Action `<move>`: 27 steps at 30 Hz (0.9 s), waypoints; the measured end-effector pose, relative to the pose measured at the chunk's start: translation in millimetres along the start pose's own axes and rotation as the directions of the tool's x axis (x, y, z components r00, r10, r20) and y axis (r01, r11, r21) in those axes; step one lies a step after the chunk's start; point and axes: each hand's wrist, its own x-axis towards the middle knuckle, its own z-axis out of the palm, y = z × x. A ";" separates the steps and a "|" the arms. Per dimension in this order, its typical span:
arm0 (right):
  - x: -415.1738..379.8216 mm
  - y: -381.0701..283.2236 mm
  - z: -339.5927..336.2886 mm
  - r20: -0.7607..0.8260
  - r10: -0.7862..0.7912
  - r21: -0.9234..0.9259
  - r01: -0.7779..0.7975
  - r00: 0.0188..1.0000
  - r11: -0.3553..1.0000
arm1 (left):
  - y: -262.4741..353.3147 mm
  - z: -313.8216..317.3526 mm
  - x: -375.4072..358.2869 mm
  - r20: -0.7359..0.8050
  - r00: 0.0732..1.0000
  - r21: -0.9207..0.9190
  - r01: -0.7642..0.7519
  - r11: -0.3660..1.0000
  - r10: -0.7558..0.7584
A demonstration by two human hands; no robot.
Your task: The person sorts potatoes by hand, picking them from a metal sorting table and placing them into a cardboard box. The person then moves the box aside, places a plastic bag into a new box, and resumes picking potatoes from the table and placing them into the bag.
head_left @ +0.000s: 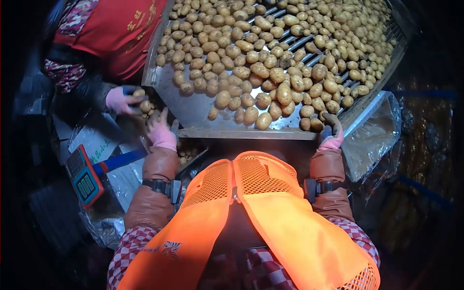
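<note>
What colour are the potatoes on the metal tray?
The potatoes are yellowish tan, some with darker brown patches; best seen in the head view.

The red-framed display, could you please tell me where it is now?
At the left of the head view, the red-framed display sits at the end of a blue bar, below and left of the person's left hand.

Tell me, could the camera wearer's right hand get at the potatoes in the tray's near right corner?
Probably yes: the right hand is at that corner of the metal tray, its fingertips right beside the nearest potatoes, and nothing visible stands between them.
</note>
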 end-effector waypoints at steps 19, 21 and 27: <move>29.8 -17.4 34.4 0.373 0.455 -0.278 -0.371 0.808 0.886 | 54.3 13.1 -54.7 -0.399 0.888 -0.356 -0.380 0.854 0.229; 22.5 -29.9 32.7 0.308 0.640 0.296 -0.710 0.704 0.639 | 29.9 -3.5 -69.4 -0.410 0.905 -0.413 -0.292 0.862 0.110; 51.3 -20.0 37.4 0.498 0.168 0.540 -0.455 0.851 0.708 | -63.0 14.4 -124.9 -0.312 0.906 -0.488 0.106 0.866 -0.286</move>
